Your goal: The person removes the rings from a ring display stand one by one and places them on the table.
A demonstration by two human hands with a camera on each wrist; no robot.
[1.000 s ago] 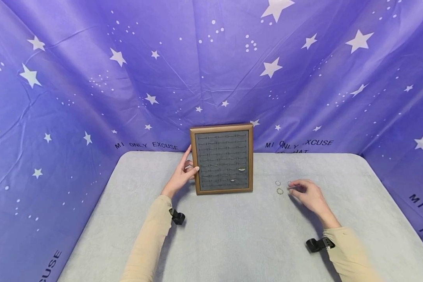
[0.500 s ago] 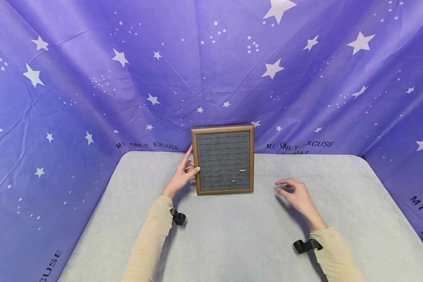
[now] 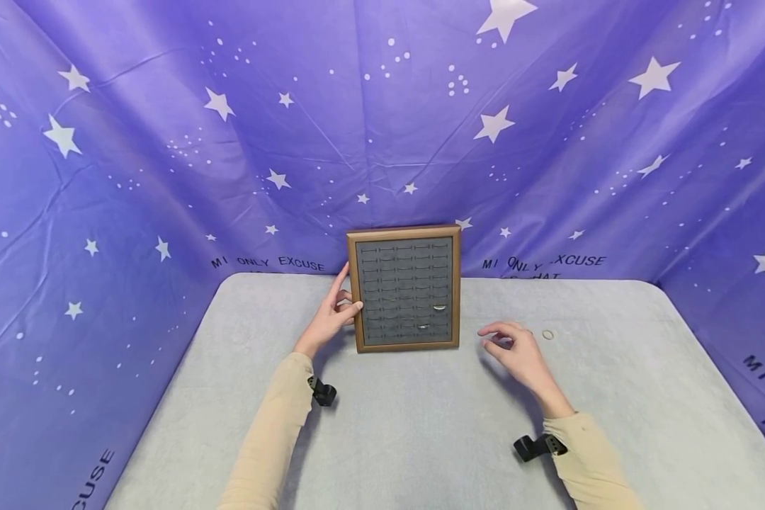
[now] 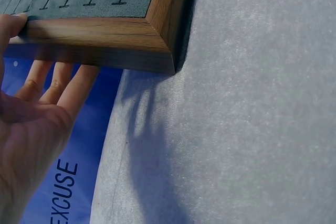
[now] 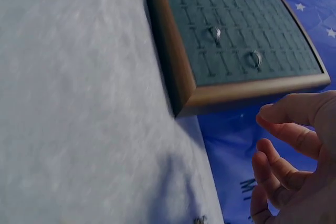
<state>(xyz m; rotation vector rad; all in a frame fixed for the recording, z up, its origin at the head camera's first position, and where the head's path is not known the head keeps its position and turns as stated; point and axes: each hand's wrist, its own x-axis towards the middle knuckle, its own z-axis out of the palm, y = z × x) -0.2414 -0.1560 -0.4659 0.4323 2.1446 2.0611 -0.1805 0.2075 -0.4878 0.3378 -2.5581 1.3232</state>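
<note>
A ring display case (image 3: 403, 340) with a wooden frame and grey slotted padding stands leaned upright at the back of the table. Two rings sit in its slots: one silver ring (image 3: 440, 307) near the right side and another ring (image 3: 423, 326) lower down. My left hand (image 3: 327, 322) grips the left edge of the case, thumb in front and fingers behind. To the right of the case hovers my right hand (image 3: 515, 354), thumb and index fingertips close together. No ring shows at those fingertips in either view. Behind this hand lies a gold-toned ring (image 3: 548, 334) on the table.
A grey cloth-covered table (image 3: 414, 432) lies under both arms. Purple star-printed curtains (image 3: 382, 127) hang close behind and at the sides. Each wrist carries a small black camera, one left (image 3: 322, 391) and one right (image 3: 538, 447).
My right hand has moved left from the loose rings toward the case, uncovering one ring and hiding the spot where two others lay. The left hand keeps its hold on the case.
</note>
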